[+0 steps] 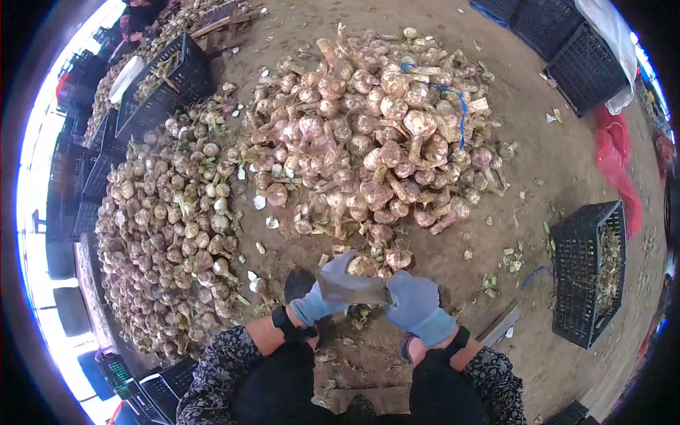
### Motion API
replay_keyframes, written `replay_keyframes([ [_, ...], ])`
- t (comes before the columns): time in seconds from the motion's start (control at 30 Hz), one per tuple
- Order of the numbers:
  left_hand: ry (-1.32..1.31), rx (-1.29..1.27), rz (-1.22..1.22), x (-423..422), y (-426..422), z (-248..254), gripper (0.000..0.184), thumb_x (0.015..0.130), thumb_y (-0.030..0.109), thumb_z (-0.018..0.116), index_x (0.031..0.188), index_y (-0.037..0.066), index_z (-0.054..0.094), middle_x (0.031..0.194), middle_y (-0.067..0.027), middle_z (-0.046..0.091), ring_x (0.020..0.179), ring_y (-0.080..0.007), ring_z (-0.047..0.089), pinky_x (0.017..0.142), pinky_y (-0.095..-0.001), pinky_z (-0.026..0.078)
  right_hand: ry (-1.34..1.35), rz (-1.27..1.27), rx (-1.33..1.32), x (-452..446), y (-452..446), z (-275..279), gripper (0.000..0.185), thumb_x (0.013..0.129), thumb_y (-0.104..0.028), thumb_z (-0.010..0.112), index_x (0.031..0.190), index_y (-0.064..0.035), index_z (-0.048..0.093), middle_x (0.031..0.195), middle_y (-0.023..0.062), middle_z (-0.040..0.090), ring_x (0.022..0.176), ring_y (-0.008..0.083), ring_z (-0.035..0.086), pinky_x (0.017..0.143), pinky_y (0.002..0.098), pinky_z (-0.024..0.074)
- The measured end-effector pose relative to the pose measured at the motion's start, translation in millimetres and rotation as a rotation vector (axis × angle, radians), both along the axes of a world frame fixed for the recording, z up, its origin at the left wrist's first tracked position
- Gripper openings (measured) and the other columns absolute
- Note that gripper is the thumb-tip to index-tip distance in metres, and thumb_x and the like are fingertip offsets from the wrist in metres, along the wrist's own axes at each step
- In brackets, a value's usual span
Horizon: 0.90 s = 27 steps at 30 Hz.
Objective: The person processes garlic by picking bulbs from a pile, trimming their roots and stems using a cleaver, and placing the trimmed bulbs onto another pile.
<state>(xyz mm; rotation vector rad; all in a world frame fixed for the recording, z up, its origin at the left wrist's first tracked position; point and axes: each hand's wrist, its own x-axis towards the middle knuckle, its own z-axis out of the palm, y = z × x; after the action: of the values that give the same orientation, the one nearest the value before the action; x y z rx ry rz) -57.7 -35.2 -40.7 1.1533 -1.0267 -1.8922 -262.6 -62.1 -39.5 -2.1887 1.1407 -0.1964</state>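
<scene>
My left hand (327, 289), in a blue-grey glove, is closed around a garlic bulb (363, 266) in front of my knees. A wide metal blade (354, 289) lies across the gap between my hands, just below the bulb. Its handle end is in my right hand (416, 301), gloved too, with the fingers wrapped round. Just beyond my hands is the near edge of a large heap of garlic with stalks (354, 142). Small cut pieces lie on the ground below the blade.
A spread of trimmed bulbs (170, 234) covers the left side. Black crates stand at the upper left (166, 85), upper right (588, 71) and right (589, 273). Red netting (615, 152) lies at the right. Part of another person (138, 18) shows at the top left.
</scene>
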Motion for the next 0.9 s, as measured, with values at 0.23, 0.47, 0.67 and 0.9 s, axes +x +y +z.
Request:
replay_keyframes([
  [0.23, -0.168, -0.138, 0.065, -9.9, 7.0, 19.6, 0.042, 0.085, 0.036, 0.062, 0.111, 0.004, 0.052, 0.103, -0.0206, 0.061, 0.098, -0.0311, 0.062, 0.082, -0.0365, 0.052, 0.319, -0.030, 0.125, -22.1, -17.2, -31.8, 0.024, 0.066, -0.022, 0.066, 0.086, -0.0093, 0.063, 0.083, 0.0138, 0.063, 0.069, 0.0350, 0.061, 0.061, 0.0459, 0.0489],
  [0.47, -0.823, -0.483, 0.192, -9.4, -7.0, 34.9, 0.049, 0.067, 0.025, 0.079, 0.106, 0.007, 0.055, 0.091, -0.0111, 0.064, 0.082, -0.0269, 0.066, 0.070, -0.0346, 0.053, 0.257, -0.558, 0.064, -97.1, -34.0, -22.7, 0.021, 0.067, -0.023, 0.064, 0.079, -0.0060, 0.061, 0.077, 0.0157, 0.063, 0.076, 0.0368, 0.062, 0.065, 0.0448, 0.0493],
  [0.67, -1.026, -0.780, -0.438, -25.7, -3.0, -4.2, 0.028, 0.075, 0.023, 0.064, 0.101, 0.012, 0.061, 0.090, -0.0089, 0.063, 0.076, -0.0317, 0.063, 0.058, -0.0422, 0.051, 0.044, -0.104, 0.192, -36.6, -27.5, -3.8, 0.022, 0.066, -0.024, 0.064, 0.080, -0.0077, 0.060, 0.078, 0.0150, 0.062, 0.076, 0.0373, 0.061, 0.065, 0.0438, 0.0489],
  [0.9, -1.137, -1.155, -0.427, -10.7, 11.7, -5.6, 0.021, 0.073, 0.017, 0.060, 0.094, 0.017, 0.063, 0.089, -0.0033, 0.061, 0.075, -0.0240, 0.060, 0.056, -0.0407, 0.050, 0.353, -0.023, 0.179, -73.6, -29.5, -41.4, 0.023, 0.068, -0.026, 0.062, 0.084, -0.0097, 0.064, 0.084, 0.0147, 0.065, 0.076, 0.0360, 0.062, 0.065, 0.0430, 0.0509],
])
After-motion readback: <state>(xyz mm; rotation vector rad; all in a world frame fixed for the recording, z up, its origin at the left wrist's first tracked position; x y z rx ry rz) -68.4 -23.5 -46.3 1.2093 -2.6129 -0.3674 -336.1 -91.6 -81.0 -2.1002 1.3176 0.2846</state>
